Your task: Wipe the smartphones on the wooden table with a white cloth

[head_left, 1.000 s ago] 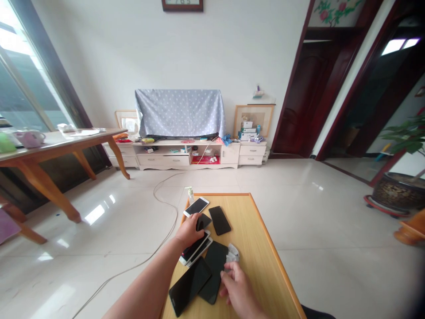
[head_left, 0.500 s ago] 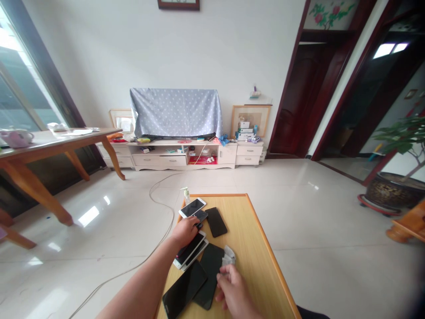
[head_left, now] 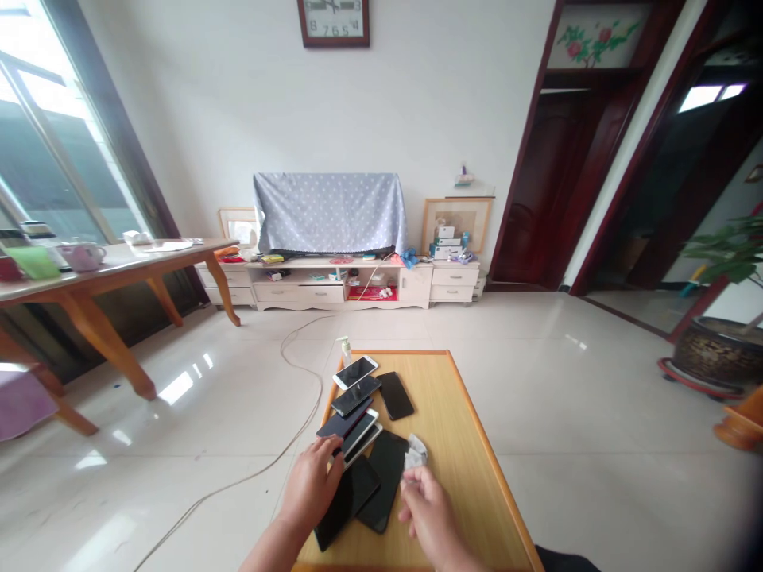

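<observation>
Varnished brown wood formed the dining table (head_left: 149,259) at far left, bearing a pink ceramic cup (head_left: 82,256). Rightward, the person's left hand (head_left: 313,481) hung palm down, fingers loosely bent and apart, over the near ends of overlapping phones on a low yellow-wood table (head_left: 458,453); whether it touched them could not be told. The row ran from a glossy black phone (head_left: 342,500) beside that hand, through a dark blue slab-shaped phone (head_left: 344,421), to a white-framed phone (head_left: 356,371) near a clear pump bottle (head_left: 346,350). Further right lay a large flat black device (head_left: 386,477), partly under the glossy phone, and a separate black phone (head_left: 396,396). The right hand (head_left: 432,508) pinched a crumpled whitish cloth (head_left: 416,451) between thumb and forefinger.
</observation>
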`<state>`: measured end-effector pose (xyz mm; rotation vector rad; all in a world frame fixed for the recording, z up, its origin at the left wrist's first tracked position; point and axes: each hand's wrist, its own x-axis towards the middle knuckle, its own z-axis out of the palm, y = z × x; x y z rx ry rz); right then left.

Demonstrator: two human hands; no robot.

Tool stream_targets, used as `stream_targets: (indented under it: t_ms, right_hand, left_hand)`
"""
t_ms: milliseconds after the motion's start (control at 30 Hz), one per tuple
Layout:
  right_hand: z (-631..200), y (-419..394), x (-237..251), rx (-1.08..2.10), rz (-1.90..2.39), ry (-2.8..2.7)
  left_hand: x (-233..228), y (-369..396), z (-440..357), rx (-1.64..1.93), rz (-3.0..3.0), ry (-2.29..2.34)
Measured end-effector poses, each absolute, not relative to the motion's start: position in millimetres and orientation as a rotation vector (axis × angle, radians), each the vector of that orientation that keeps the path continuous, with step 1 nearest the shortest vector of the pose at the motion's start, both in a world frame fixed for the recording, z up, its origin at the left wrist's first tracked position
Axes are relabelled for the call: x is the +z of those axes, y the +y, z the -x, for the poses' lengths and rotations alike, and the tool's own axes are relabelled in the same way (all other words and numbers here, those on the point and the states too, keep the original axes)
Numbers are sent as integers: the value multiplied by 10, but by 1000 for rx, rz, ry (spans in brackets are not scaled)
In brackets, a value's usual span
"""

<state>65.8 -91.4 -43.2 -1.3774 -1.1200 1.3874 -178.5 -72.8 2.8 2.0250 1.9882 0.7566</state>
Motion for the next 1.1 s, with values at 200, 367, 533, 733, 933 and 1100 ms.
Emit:
stream_targets:
  t_ms: [200,367,533,733,933,1100]
  right_hand:
    - [-964,-858,-284,739,1441,-1604]
    - [-1077,-953,-293,468,1606,-2023]
    - [-1175,-1218,-293,291,1801,-2114]
    - [-1346,-1367,-313,329,1943,-2079]
    - [-1354,-1487,-362,306,1919,-2036]
    - [-1380,-1580,-376,258,1849,-2019]
  left_hand:
    - [-43,-1287,1572,741,-2070,2095]
    - [-78,-1555,1463,876,-2094,2115]
    - [-181,-1743,1457,913,-2174,2060]
    - [-278,-1897,1466,802,-2158,2117]
    - [-285,-1950,1461,718,-2126,2165]
    - [-206,-1921,1445,668,-2064,2185]
